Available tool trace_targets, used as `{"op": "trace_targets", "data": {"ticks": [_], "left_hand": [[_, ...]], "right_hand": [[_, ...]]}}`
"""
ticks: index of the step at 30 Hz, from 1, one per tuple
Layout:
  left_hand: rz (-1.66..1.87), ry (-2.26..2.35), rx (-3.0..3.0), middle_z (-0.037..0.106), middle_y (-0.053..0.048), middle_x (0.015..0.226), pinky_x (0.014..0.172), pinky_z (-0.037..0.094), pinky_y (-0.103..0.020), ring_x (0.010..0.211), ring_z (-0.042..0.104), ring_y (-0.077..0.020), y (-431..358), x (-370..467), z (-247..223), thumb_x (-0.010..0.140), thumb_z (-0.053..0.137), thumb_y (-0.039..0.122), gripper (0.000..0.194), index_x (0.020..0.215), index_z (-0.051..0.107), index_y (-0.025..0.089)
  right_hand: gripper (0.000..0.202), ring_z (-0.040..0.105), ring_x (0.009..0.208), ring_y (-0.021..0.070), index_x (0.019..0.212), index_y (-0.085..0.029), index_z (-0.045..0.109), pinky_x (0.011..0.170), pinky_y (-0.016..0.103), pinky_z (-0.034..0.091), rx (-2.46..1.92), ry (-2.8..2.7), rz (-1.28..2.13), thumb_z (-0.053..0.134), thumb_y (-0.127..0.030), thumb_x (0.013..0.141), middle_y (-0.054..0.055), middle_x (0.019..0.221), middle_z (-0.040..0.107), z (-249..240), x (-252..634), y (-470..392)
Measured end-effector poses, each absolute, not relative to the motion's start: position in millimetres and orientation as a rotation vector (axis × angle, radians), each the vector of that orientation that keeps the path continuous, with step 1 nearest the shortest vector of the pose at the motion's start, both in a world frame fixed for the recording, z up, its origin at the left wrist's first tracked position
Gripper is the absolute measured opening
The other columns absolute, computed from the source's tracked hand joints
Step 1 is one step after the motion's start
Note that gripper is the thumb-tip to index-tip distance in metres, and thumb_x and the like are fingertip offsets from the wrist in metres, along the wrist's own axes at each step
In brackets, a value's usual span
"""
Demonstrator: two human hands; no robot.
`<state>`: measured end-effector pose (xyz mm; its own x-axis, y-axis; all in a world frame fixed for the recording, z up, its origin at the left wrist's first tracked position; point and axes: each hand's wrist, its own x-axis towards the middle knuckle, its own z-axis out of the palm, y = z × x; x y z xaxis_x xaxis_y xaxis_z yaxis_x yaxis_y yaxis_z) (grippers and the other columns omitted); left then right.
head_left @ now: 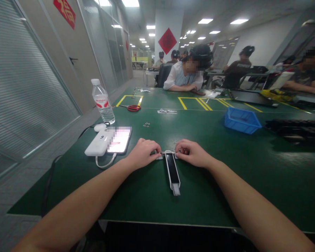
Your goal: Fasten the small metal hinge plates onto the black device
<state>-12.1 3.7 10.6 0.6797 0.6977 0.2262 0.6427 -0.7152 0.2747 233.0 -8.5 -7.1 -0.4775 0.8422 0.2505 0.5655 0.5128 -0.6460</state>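
Left hand [145, 152] and right hand [193, 153] seem to pinch a thin rod [169, 152] at the far end of the gadget [173, 169], near the worktop [199, 199] front edge. Looks midway imo: metal bits [146, 124] lie loose toward the left edge.

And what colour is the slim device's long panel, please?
The long panel is black; it shows best in the head view.

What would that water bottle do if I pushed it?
The water bottle might tip, because it's tall and narrow. Its clear sides look like plastic, so they'd probably squish a little if squeezed. The white cap seems to be on, so it likely wouldn't spill.
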Motion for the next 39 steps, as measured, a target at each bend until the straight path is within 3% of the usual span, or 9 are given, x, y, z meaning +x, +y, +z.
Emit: {"op": "trace_targets", "data": {"ticks": [14, 21, 31, 39], "left_hand": [[0.565, 1.050, 2.654, 0.068, 0.001, 0.084, 0.080, 0.035, -0.031, 0.079, 0.062, -0.0156, 3.3, -12.8, 9.0, 0.081, 0.062, 0.031, 0.012, 0.086, 0.065, 0.020], [0.610, 1.029, 2.614, 0.068, 0.001, 0.080, 0.077, 0.039, -0.029, 0.071, 0.061, -0.0132, 3.4, -13.1, 11.1, 0.083, 0.056, 0.024, 0.011, 0.085, 0.066, 0.019], [0.496, 1.104, 2.681, 0.066, -0.002, 0.095, 0.081, 0.033, -0.034, 0.095, 0.059, -0.0201, 2.8, -13.4, 11.9, 0.083, 0.060, 0.029, 0.010, 0.087, 0.065, 0.021], [0.570, 1.041, 2.661, 0.066, 0.000, 0.092, 0.082, 0.034, -0.032, 0.092, 0.060, -0.0176, 2.1, -13.8, 11.6, 0.082, 0.062, 0.027, 0.009, 0.086, 0.066, 0.020]], "right_hand": [[0.006, 0.051, 0.064, 0.0101, 0.078, -0.018, 0.063, 0.060, 0.026, 0.046, -1.134, -2.216, 0.660, 0.061, -0.024, 0.078, 0.005, 0.091, 0.060, -8.6, 234.1, -7.5], [0.007, 0.051, 0.064, 0.0102, 0.077, -0.018, 0.062, 0.060, 0.026, 0.045, -1.156, -2.210, 0.663, 0.060, -0.024, 0.078, 0.005, 0.090, 0.059, -7.2, 233.2, -8.7], [0.007, 0.051, 0.064, 0.0101, 0.078, -0.017, 0.063, 0.060, 0.026, 0.045, -1.144, -2.203, 0.672, 0.061, -0.024, 0.078, 0.005, 0.090, 0.059, -8.1, 233.1, -8.3], [0.008, 0.050, 0.064, 0.0097, 0.078, -0.017, 0.063, 0.060, 0.025, 0.044, -1.147, -2.207, 0.669, 0.061, -0.024, 0.078, 0.005, 0.089, 0.059, -8.4, 233.2, -7.9]]}}
